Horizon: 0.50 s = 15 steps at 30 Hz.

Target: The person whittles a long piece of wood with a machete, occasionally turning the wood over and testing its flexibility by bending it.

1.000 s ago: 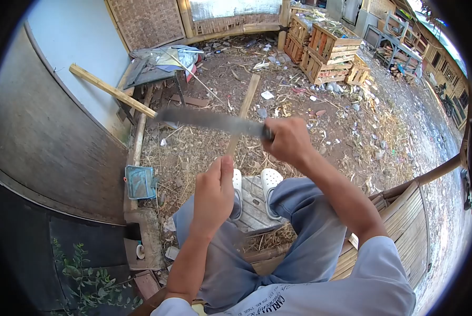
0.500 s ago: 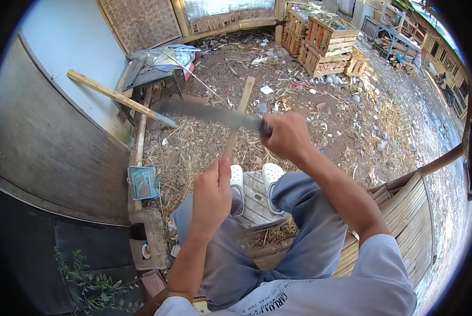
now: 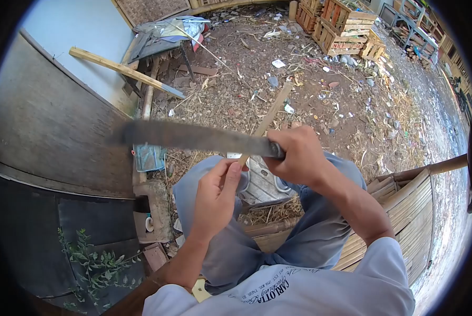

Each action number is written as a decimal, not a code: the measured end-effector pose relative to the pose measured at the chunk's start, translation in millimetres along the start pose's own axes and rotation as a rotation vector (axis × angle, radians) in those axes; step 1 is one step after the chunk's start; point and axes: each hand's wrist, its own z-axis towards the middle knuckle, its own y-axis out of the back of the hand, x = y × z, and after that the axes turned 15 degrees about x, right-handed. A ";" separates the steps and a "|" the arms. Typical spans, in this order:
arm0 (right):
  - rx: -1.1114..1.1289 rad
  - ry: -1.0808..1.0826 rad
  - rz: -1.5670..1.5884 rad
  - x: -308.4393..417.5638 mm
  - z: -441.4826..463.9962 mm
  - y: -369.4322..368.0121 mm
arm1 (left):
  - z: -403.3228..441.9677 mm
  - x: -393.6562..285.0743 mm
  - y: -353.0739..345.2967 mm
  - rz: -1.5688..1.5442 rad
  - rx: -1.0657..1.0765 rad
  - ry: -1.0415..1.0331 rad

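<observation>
Left hand point(image 3: 217, 196): thumb and fingers pinched on the lower end of a flat, pale wooden strip point(image 3: 274, 113), which slants up and away. Right hand point(image 3: 302, 157): fingers wrapped round the dark handle of a long, broad, grey metal blade point(image 3: 193, 135), blurred, pointing left across the strip; contact can't tell. Below: blue-grey trousers point(image 3: 320, 231). Beyond: littered dirt ground point(image 3: 320, 108), slatted brown wooden crates point(image 3: 341, 29) far right.

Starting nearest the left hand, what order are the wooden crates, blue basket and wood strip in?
1. Wood strip, in the left hand.
2. Blue basket, off to the left.
3. Wooden crates, far ahead, right.
</observation>
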 end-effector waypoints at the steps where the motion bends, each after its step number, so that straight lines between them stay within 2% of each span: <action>1: -0.006 -0.010 0.006 -3.8 0.1 -4.9 | 1.2 0.5 -1.2 0.074 -0.058 -0.043; 3: 0.026 -0.119 -0.134 -12.7 4.5 -8.4 | 2.4 -6.8 2.1 0.044 -0.052 -0.016; 4: 0.044 -0.259 -0.103 -16.3 8.6 -3.4 | 2.2 -10.7 3.9 0.006 -0.061 0.003; 5: 0.044 -0.259 -0.105 -14.3 6.6 -4.3 | 1.1 -13.1 5.2 0.004 -0.060 0.002; 8: 0.191 -0.043 -0.145 -1.6 -0.5 -15.8 | 4.1 -16.2 8.8 -0.116 -0.001 0.024; 9: 0.185 -0.045 -0.145 -7.6 4.6 -12.9 | 5.3 -14.0 10.7 -0.118 -0.021 -0.012; 11: -0.145 -0.256 -0.070 -29.5 24.0 1.2 | 3.9 -14.0 14.6 -0.110 -0.031 -0.048; 12: -0.179 -0.310 -0.028 -42.1 30.7 11.2 | 2.9 -15.3 14.0 -0.129 -0.016 -0.023; 13: -0.181 -0.302 -0.044 -39.9 27.0 7.9 | 2.2 -16.7 12.1 -0.154 -0.003 -0.004; 15: -0.056 -0.049 -0.102 -21.5 9.3 -7.7 | 1.8 -18.1 8.8 -0.179 0.006 -0.036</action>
